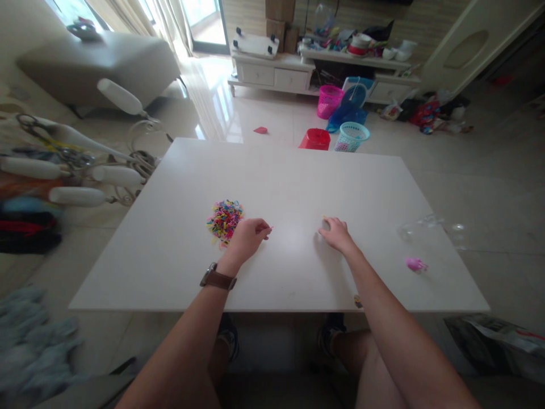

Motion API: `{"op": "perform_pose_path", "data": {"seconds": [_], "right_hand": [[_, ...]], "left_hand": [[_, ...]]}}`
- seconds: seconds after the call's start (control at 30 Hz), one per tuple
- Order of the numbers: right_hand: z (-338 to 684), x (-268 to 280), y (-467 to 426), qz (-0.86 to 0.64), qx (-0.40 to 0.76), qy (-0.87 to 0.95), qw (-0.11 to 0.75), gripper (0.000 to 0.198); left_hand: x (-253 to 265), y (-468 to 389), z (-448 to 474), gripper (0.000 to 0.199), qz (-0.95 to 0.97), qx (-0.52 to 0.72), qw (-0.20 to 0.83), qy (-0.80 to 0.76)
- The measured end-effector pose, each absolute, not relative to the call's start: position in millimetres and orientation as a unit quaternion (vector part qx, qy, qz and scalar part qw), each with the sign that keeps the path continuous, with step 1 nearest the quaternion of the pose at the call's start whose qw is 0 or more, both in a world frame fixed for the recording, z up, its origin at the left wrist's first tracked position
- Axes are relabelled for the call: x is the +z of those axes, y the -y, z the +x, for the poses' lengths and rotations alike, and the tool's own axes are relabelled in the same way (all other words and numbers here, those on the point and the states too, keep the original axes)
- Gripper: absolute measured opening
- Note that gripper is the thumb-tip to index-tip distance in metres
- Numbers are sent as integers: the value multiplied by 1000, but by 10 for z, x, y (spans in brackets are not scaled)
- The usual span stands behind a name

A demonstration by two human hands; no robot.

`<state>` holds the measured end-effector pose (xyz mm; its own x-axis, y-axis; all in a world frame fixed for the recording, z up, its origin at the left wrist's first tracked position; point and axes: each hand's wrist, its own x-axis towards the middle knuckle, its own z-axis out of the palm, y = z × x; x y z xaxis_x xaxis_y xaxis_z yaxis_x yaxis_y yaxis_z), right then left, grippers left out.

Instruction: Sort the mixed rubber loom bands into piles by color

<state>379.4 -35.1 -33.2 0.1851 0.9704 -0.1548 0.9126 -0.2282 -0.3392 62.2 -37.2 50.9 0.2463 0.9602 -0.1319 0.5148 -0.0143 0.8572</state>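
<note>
A heap of small multicoloured rubber bands [225, 220] lies on the white table [272, 176], left of the middle. Just right of it, my left hand [251, 236] pinches a small pink band whose end shows at the fingertips; a watch with a brown strap is on that wrist. My right hand [336, 233] is over the table right of the middle, fingers curled. A tiny yellowish piece is at its index fingertip, too small to make out. By my right forearm, a small brown and yellow object [357, 301] lies near the front edge.
Toward the table's right side sit a small pink object [415, 264] and a clear, see-through item [419, 225]. Past the far edge stand a red bin [315, 138] and a light blue basket [351, 136]. A lamp with white arms [114, 176] is beyond the left edge.
</note>
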Motion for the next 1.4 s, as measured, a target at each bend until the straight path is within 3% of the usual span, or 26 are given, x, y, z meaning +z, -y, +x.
{"op": "perform_pose_path", "data": {"seconds": [0.1,0.2,0.3,0.4,0.77,1.4], "right_hand": [[3738,-243,354,-774,168,599,116,45],[3579,-70,376,-759,175,595,199,34],[3312,149,442,-661,252,642,296,24],[3044,312,533,-538,299,718,326,18],[2771,313,623,-429,299,796,304,29],[2725,312,648,-414,263,830,265,32]], "left_hand": [[531,380,637,15,660,257,434,-556],[534,378,658,16,658,259,441,-552],[497,364,679,17,657,265,450,-544],[446,353,694,17,658,268,454,-537],[418,369,719,19,685,256,434,-526],[449,374,719,19,679,255,441,-528]]}}
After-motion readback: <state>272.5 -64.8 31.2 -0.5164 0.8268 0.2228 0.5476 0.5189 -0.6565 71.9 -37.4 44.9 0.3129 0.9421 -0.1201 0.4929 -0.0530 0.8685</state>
